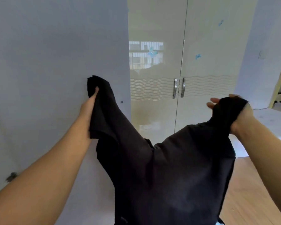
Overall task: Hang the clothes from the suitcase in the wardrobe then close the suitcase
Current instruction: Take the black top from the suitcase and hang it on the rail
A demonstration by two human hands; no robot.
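A black garment (167,172) hangs spread between my two hands at chest height. My left hand (89,108) grips its left upper corner, thumb pressed into the cloth. My right hand (240,114) holds the right upper corner bunched in its palm, with fingertips sticking out to the left. Ahead stands the wardrobe (182,65), its two glossy cream doors closed, with a pair of metal handles (178,87) at the middle. No suitcase or hanger is in view.
A pale grey panel (55,62), perhaps an opened door, fills the left half close to my left arm. A white wall (266,46) stands at the right, with a white surface (269,119) below it. Wooden floor (250,192) shows at the lower right.
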